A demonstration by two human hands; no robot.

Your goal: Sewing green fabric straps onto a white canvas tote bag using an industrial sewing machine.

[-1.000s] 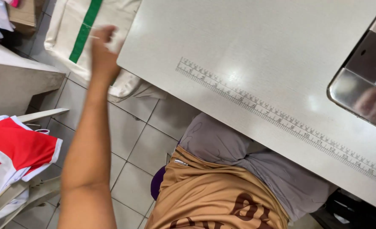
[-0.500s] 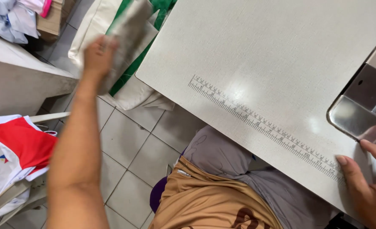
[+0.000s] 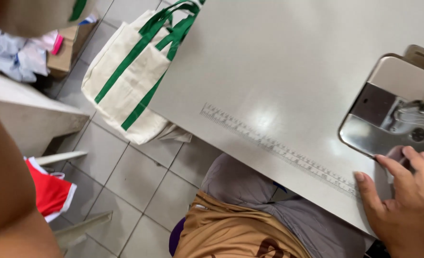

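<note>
My left arm (image 3: 4,191) is lifted close to the camera along the left edge. At the top left corner its hand, blurred and mostly out of frame, holds a cream cloth piece with a green strip (image 3: 49,14). My right hand (image 3: 407,200) rests flat with fingers spread on the white table (image 3: 279,62). It lies at the near right edge, touching the shiny metal plate (image 3: 379,119) of a sewing machine. A measuring scale (image 3: 279,148) runs along the table's front edge.
Cream bags with green handles (image 3: 130,81) are stacked on the tiled floor left of the table. A red and white garment (image 3: 49,191) hangs on a white frame at lower left. A cardboard box (image 3: 66,48) and loose cloths (image 3: 16,52) lie further back.
My left hand has lifted a cream and green cloth piece from the stack up toward the camera. My right hand has come to the table edge by the metal plate.
</note>
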